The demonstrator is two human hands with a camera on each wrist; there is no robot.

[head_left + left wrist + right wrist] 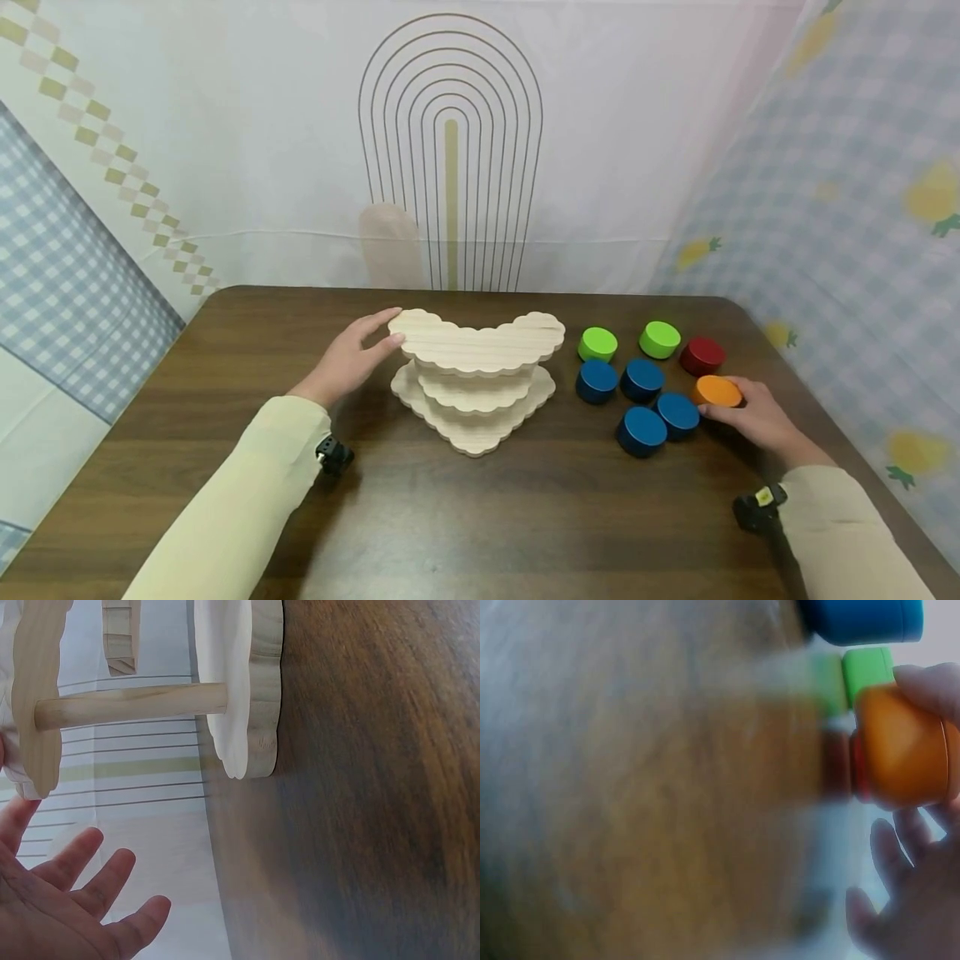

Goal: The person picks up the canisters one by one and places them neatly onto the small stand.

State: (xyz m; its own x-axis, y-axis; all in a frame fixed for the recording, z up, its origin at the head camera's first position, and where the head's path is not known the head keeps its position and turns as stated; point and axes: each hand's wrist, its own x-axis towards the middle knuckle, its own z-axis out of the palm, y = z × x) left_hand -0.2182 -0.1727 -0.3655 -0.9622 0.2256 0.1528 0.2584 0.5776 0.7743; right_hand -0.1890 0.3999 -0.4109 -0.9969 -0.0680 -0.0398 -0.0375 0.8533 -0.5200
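Observation:
A pale wooden tiered stand with scalloped edges stands at the middle of the table. My left hand holds the left end of its top board between thumb and index finger; the other fingers are spread below that board. A round wooden post joins the top board to the base. On the right, an orange round block is pinched between the thumb and fingers of my right hand. In the right wrist view the orange block appears raised off the table.
Several blue round blocks sit left of the orange one. Behind them are two green blocks and a dark red block. The brown wooden table meets a patterned cloth at its back edge.

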